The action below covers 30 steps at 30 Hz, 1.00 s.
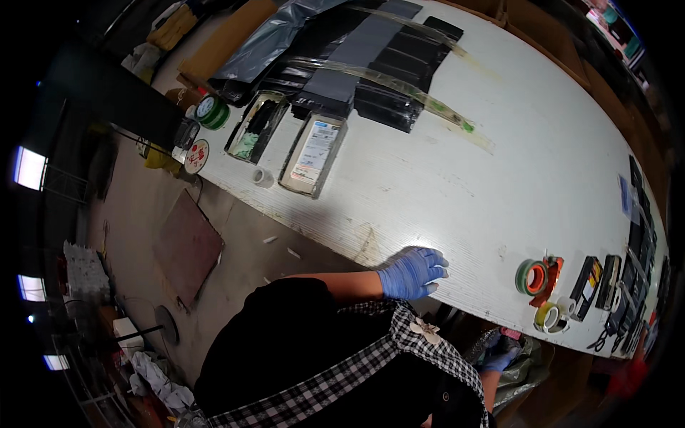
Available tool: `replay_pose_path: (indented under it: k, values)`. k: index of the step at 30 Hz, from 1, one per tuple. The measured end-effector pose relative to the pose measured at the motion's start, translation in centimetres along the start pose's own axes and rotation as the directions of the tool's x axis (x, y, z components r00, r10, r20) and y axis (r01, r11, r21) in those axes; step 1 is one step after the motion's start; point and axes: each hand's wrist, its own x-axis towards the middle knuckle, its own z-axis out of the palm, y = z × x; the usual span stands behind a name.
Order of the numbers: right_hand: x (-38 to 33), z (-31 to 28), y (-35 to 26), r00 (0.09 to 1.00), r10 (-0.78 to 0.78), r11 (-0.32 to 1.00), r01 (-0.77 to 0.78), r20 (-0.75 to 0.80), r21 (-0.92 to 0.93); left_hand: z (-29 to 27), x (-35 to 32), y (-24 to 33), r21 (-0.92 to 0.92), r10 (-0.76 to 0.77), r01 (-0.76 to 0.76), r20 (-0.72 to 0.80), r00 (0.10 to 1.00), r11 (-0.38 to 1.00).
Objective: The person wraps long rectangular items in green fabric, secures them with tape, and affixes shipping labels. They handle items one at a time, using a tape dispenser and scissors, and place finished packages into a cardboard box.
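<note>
My left hand [414, 273], in a blue glove, rests on the near edge of the white table [428, 207]. Its fingers are stretched out and a little apart, and nothing is in it. Below the table's edge, to the right, my right hand [501, 354] wears a blue glove too. It reaches into or against a crinkled silvery-grey plastic bag [531, 364]. Shadow and the bag hide its fingers, so I cannot make out whether it holds anything. A small pinkish-red thing [509, 333] shows beside that hand.
At the left stand a tray of labels [314, 153], an open tray [246, 146] and a green tape roll [212, 112]. Black plastic mailing bags [389, 100] lie taped down behind. Rightward are a tape dispenser [546, 278], a yellowish tape roll [549, 317] and black scissors [599, 341].
</note>
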Motion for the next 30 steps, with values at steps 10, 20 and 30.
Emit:
replay_pose_path:
  k: [10,20,30]
  values:
    - [-2.7,12.9,-8.2,0.993,-0.069,0.909,0.1,-0.091,0.404,0.8,-2.4,-4.5,0.049,-0.041,0.036,0.097,0.994,0.998]
    - [0.0,5.3,-6.0,0.967,0.005,0.807,-0.154,0.255,0.571,6.1,3.8,2.1,0.029,0.197,-0.198,0.036,0.98,0.98]
    - [-6.8,-15.5,12.9,0.931,-0.264,0.741,0.028,-0.252,-0.671,19.7,12.0,16.9,-0.162,0.615,-0.605,0.384,0.689,0.78]
